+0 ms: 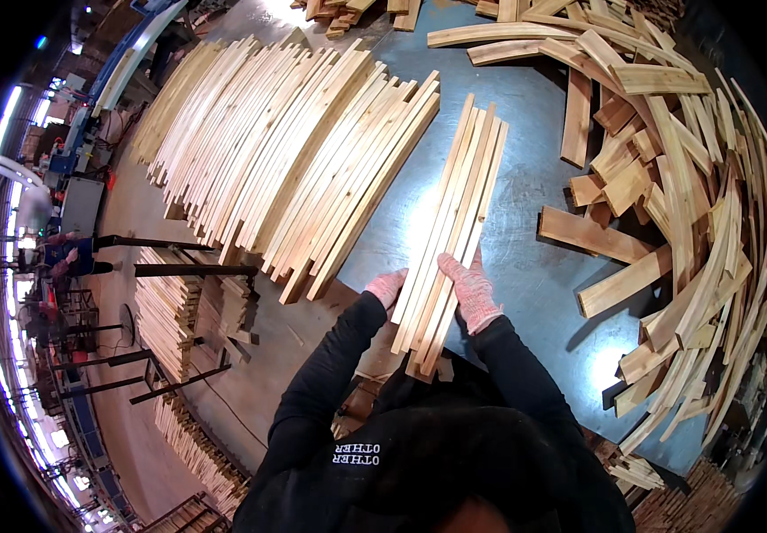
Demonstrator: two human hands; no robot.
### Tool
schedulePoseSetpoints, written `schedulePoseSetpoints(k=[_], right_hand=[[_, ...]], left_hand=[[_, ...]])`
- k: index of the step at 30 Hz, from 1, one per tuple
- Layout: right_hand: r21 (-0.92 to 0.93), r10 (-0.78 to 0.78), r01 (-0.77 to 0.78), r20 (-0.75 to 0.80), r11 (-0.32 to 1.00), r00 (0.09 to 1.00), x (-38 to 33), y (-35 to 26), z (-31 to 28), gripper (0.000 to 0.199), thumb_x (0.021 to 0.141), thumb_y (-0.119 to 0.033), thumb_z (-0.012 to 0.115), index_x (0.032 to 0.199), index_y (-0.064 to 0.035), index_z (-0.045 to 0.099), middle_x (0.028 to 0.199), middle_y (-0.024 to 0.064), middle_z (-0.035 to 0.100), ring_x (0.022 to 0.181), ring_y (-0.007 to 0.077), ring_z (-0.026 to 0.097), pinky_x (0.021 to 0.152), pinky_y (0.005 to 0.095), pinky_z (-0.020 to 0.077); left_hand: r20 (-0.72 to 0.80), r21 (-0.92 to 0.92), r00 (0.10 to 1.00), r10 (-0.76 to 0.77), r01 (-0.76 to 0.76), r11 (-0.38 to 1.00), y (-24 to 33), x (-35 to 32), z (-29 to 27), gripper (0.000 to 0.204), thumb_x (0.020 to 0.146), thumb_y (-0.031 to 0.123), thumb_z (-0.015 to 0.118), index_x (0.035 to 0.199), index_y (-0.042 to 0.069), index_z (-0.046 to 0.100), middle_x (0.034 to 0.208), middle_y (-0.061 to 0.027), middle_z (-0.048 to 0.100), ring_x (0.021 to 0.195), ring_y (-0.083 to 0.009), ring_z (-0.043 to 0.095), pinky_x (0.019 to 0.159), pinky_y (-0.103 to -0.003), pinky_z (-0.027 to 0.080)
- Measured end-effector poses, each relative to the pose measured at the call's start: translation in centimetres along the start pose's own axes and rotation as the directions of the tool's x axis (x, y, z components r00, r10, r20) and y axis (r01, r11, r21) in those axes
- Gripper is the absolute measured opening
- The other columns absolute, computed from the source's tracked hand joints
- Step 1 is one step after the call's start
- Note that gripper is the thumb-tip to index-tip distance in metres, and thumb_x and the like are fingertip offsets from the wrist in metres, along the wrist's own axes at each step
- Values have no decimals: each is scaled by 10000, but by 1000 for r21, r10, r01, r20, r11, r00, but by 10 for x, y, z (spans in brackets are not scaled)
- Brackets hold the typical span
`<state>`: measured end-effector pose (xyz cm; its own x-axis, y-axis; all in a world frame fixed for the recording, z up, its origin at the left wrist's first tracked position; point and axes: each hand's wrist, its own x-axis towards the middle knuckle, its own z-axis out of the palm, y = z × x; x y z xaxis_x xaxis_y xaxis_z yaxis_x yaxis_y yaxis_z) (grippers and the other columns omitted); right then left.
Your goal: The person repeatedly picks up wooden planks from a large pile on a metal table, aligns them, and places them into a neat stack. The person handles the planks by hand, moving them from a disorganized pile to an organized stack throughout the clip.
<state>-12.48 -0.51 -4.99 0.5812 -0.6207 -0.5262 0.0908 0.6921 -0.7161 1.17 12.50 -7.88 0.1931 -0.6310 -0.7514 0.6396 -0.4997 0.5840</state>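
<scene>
Bundle of wooden strips (450, 226), between hands (472, 289), long axis pointing away, slanting right

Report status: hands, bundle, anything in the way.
Left hand and right hand on bundle, one each side. Bundle ends uneven. Boards heaped right, row of strips left, both apart from bundle.

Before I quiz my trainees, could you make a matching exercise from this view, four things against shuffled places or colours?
Things:
1. Bundle of strips
2. Row of strips
3. Heap of boards
4. Sleeves

Places or colours:
A. Black
B. Jumbled at the right side of the table
C. Between the left hand and right hand
D. Lined up left of the bundle

Pairs: 1-C, 2-D, 3-B, 4-A
</scene>
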Motion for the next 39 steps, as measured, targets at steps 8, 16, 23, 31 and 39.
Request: schedulePoseSetpoints(k=[8, 16, 23, 31, 39], right_hand=[[28, 25, -26, 42, 999, 999, 2, -5, -20, 821, 780, -73, 799, 1443, -1, 320, 1119, 110, 643, 973, 181, 638, 846, 294, 533], [-59, -77, 75, -33, 995, 997, -18, -64, -65, 611, 801, -101, 782, 1307, -29, 448, 1064, 72, 634, 925, 167, 628, 825, 292, 531], [-158, -204, 222, 122, 962, 971, -32, -78, 28, 614, 905, -60, 645, 1452, -51, 366, 1208, 112, 582, 1005, 160, 600, 892, 310, 518], [-668, -533, 490, 743, -560, 405, 40, 7, 138, 553, 935, -183, 586, 1457, -141, 411, 983, 81, 604, 612, 163, 527, 747, 353, 521], [-742, -476, 668, 567, 60, 673, 127, 10, 410, 718, 934, -321, 613, 1480, 16, 292, 1323, 120, 533, 933, 249, 609, 1015, 382, 432]], left_hand=[[84, 506, 916, 393, -379, 775, 14, -24, 28, 670, 880, 279, 741, 1396, -7, 423, 1139, -88, 653, 1030, -136, 602, 902, -284, 494], [2, 520, 925, 380, -326, 790, 21, -32, 18, 853, 845, 285, 769, 1481, -22, 293, 1192, -136, 638, 1049, -169, 613, 921, -294, 492], [-23, 586, 962, 273, -209, 783, 52, -87, 57, 985, 740, 268, 813, 1507, -3, 256, 1229, -180, 609, 1021, -180, 624, 892, -301, 510], [-90, 689, 781, 618, -400, 605, 117, -144, -47, 1181, 624, 513, 884, 1514, 24, 281, 1354, -235, 524, 1306, -303, 473, 1100, -372, 356], [-147, 987, 720, 678, 64, 147, 315, -173, -197, 1179, 677, 515, 785, 1537, 19, 150, 1370, -323, 470, 1233, -409, 531, 1021, -410, 441]])
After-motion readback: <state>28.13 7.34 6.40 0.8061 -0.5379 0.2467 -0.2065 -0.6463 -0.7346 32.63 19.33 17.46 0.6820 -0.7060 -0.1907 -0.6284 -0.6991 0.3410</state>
